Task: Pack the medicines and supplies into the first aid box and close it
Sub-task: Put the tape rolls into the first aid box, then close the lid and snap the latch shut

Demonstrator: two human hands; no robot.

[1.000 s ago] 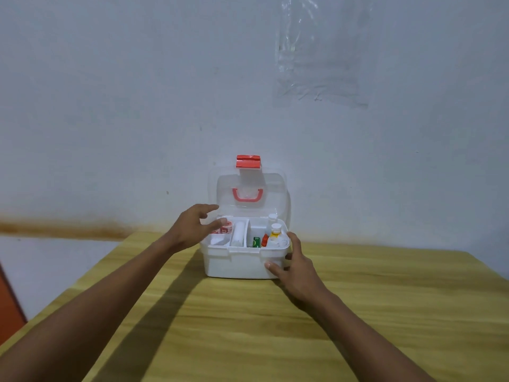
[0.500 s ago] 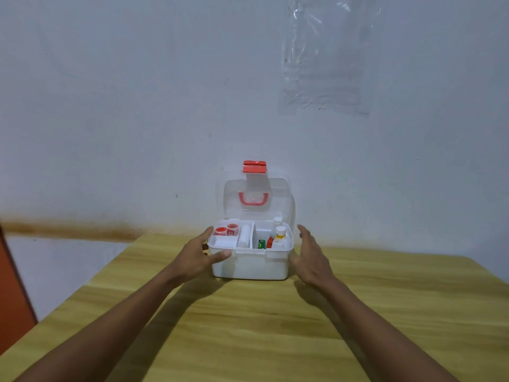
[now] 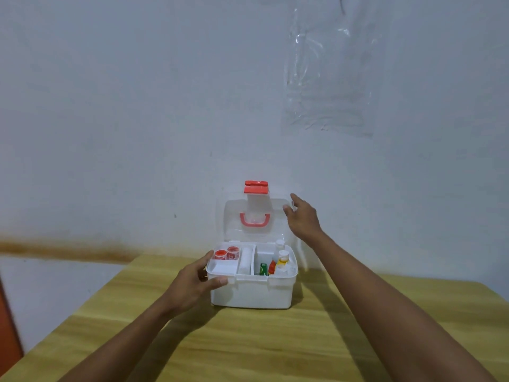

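Note:
A white first aid box [image 3: 252, 295] stands on the wooden table, its clear lid [image 3: 254, 220] upright with a red handle and red latch [image 3: 256, 187] on top. Inside are two red-capped jars [image 3: 227, 254], a white roll [image 3: 245, 259], a green packet [image 3: 264, 268] and small bottles [image 3: 282, 259]. My left hand [image 3: 192, 282] grips the box's left front corner, thumb on the rim. My right hand [image 3: 301, 216] is raised beside the lid's right edge, fingers spread, at the lid's top corner; contact is unclear.
The table [image 3: 275, 343] reaches to a pale wall just behind the box. A clear plastic sheet [image 3: 327, 78] hangs on the wall above right. An orange surface [image 3: 8, 321] shows at the far left edge.
My right hand has left the box's right side and risen to the lid's upper right edge. My left hand has stayed on the box's left corner.

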